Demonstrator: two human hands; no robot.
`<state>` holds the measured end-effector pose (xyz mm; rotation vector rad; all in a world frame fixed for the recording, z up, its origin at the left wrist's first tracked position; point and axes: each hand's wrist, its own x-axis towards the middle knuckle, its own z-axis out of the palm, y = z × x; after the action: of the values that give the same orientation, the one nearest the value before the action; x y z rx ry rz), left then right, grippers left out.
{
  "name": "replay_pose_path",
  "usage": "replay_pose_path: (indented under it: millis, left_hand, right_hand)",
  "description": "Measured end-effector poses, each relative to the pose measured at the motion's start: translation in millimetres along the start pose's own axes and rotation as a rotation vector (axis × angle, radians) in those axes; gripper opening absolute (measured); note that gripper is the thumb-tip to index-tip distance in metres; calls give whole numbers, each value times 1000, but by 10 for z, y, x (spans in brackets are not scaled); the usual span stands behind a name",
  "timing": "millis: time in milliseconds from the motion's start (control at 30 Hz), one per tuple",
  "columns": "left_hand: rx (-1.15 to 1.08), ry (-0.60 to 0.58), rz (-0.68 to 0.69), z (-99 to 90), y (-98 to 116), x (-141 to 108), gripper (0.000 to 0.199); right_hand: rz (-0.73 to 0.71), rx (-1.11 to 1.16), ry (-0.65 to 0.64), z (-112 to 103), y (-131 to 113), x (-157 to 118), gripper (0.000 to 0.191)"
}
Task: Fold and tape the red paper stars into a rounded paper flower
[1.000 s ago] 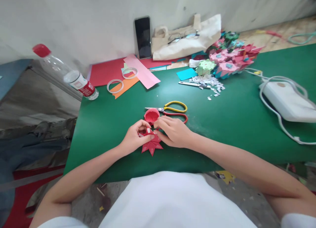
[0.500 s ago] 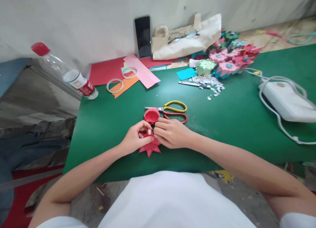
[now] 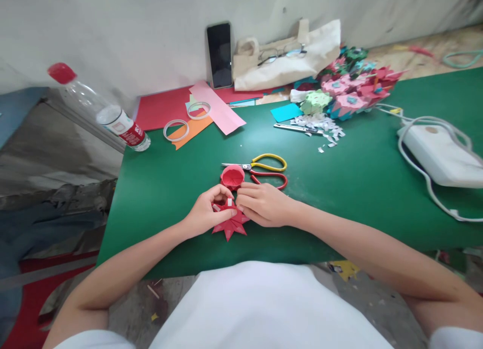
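A red folded-paper star (image 3: 229,227), sharp-pointed with white patches, is on the near side of the scissors (image 3: 246,166). The left hand (image 3: 210,208) holds it, thumb on top; the right hand (image 3: 264,204) curls beside, its grip I cannot tell.

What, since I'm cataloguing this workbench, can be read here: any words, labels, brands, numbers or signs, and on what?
No text can be read with certainty.
Bottle label: light lettering on red, too small and blurred to quote.
Phone: dark screen, no text visible.
Red paper star: no lettering visible.
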<state>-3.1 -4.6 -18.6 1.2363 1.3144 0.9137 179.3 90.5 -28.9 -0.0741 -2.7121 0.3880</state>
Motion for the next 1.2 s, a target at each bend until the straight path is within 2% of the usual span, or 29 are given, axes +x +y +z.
replay_pose_path:
  millis: [767,1200]
  left_hand:
    - [5,-44,3,-30,-15,3,25]
    - [-4,-30,-21,-23,17,6,25]
  right_hand:
    - [4,183,-68,-53,44,-1,20]
    - [29,76,3,-51,17,9,23]
